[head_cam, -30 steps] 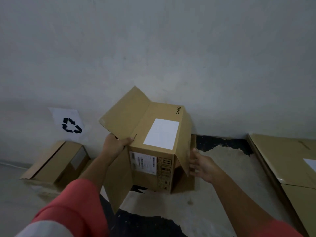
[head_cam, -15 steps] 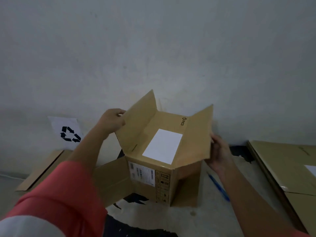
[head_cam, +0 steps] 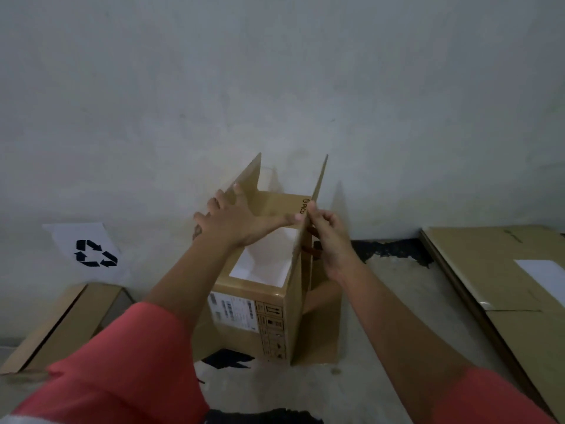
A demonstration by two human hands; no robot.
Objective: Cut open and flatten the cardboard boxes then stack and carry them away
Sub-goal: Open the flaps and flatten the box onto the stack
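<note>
Grey plaster wall and bare concrete floor frame the cardboard box, which stands on the floor close to the wall. Half a second ago its two top flaps splayed outward in a wide V; now the left flap and right flap stand nearly upright and much closer together. Both hands have come inward with them.

The left hand lies spread against the left flap, fingers straight and apart, thumb stretched across the gap toward the right flap. The right hand pinches the right flap's near edge, fingers curled behind it and thumb in front.

The box sits between the two forearms, its body below both hands. Its long axis runs away from the camera toward the wall. The barcoded short end faces the viewer, the white label faces up, and the flaps point upward.

Flattened cardboard lies to the right, another box to the left beneath a recycling sign.
</note>
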